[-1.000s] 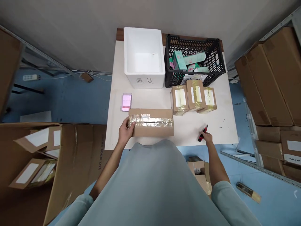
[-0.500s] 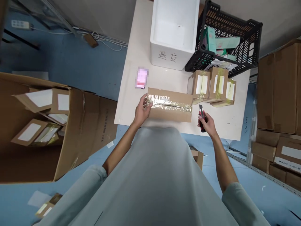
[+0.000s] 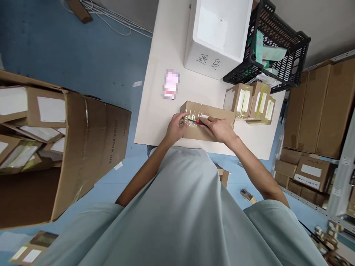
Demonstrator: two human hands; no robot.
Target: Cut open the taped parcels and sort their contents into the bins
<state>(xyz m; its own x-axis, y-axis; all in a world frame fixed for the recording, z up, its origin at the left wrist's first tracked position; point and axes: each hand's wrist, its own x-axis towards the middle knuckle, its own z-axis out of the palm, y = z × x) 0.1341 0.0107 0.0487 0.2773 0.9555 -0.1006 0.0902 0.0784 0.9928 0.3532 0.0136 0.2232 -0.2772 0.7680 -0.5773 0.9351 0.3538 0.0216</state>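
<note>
A long cardboard box (image 3: 196, 133) with shiny clear tape along its top lies near the table's front edge. My left hand (image 3: 175, 127) grips the left end of this box, thumb and fingers around its edge. In my right hand (image 3: 220, 128) is a red and black utility knife (image 3: 199, 121), held low over the taped seam. Its blade points left toward my left fingers; whether it has cut into the tape I cannot tell. My right palm hides part of the box's right half.
Several small taped boxes (image 3: 244, 99) stand behind to the right, beside a black plastic crate (image 3: 280, 75) and a white foam box (image 3: 205, 59). A blurred pink item (image 3: 171, 84) lies on the table (image 3: 155, 92). A large open carton (image 3: 94, 147) sits at left.
My right hand has brought the utility knife leftward from the table onto the taped top of the box. My left hand still holds the box's left end.
</note>
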